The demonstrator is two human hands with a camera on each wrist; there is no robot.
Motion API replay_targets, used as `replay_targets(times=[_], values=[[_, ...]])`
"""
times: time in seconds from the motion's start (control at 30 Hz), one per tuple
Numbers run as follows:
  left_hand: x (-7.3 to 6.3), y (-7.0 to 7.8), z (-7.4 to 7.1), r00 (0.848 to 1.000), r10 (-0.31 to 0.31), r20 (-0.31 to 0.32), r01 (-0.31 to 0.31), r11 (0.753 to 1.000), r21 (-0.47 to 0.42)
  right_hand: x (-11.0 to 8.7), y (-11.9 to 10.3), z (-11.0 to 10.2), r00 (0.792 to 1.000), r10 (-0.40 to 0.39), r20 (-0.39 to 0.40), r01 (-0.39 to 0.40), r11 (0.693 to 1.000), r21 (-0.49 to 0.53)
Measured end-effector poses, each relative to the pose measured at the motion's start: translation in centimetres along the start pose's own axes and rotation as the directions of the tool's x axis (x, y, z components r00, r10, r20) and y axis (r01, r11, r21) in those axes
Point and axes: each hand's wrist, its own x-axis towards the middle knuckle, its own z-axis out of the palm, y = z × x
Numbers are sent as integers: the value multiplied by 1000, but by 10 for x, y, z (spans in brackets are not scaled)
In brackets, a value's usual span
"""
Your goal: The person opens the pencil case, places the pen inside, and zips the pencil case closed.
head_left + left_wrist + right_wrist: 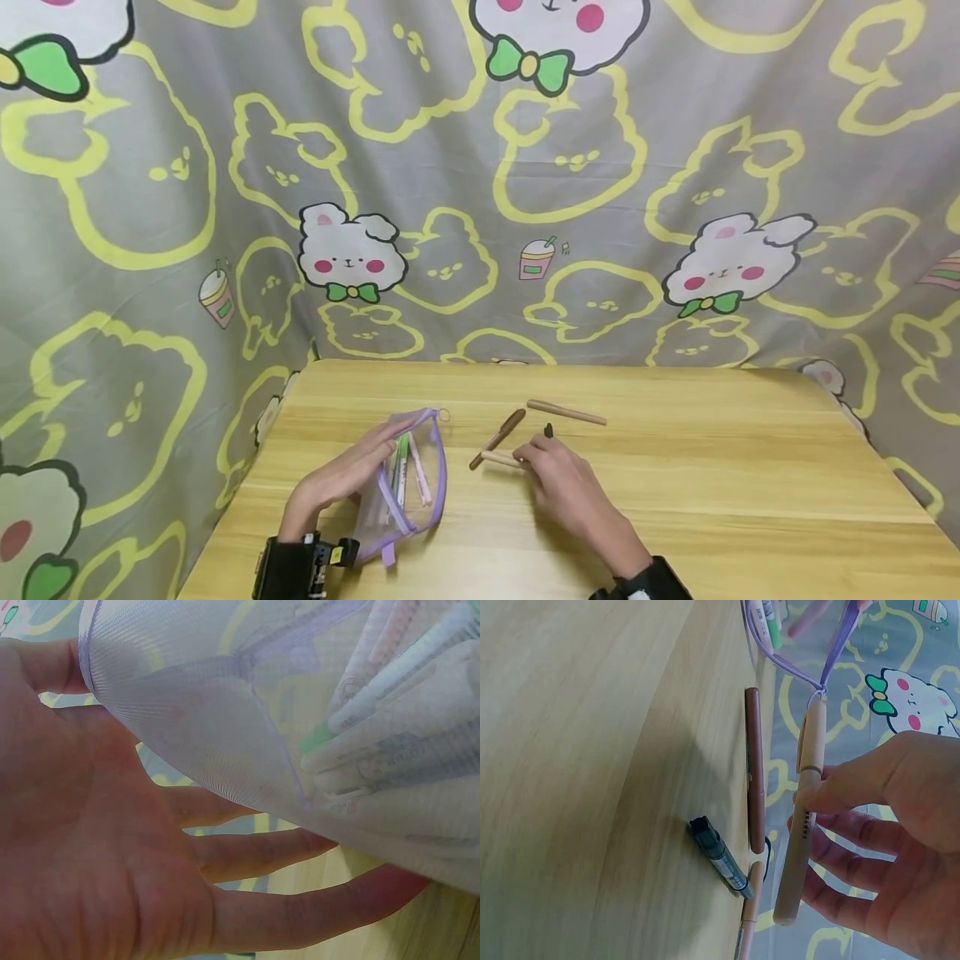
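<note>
The left hand [345,477], fingers loosely straight, lies against the mesh pouch [442,486], probably steadying its open mouth; the right hand [567,483] pinches a beige pen [791,874] mid-barrel above the tabletop [712,467], capped end toward the pouch.

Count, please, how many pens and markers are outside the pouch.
4: a pale pen in the right hand; on the table, a brown pen left of the hand, a tan pen and a black marker beyond. Others may be hidden.
</note>
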Motion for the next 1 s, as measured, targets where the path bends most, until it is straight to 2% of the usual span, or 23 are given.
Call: replay_targets(times=[0.33,0.5,0.63,0.8,0.87,1.0], values=[[-1,0,-1,1000,-20,7,20,1000,1,10,-10,2,1000,5,-19,-5,1000,22],[-1,4,-1,1000,-26,3,26,1000,2,15,-21,6,999,33,5,-33,993,116],[-1,4,-1,1000,-19,4,19,1000,4,20,-31,10,998,52,23,-56,974,220],[2,2,-1,999,45,-1,-45,999,-16,32,-45,15,997,55,57,-69,951,300],[2,2,-1,999,32,0,-32,999,-19,37,-51,18,994,60,87,-86,937,338],[0,2,-2,999,-37,-4,37,999,4,45,-62,26,986,84,144,-139,890,433]])
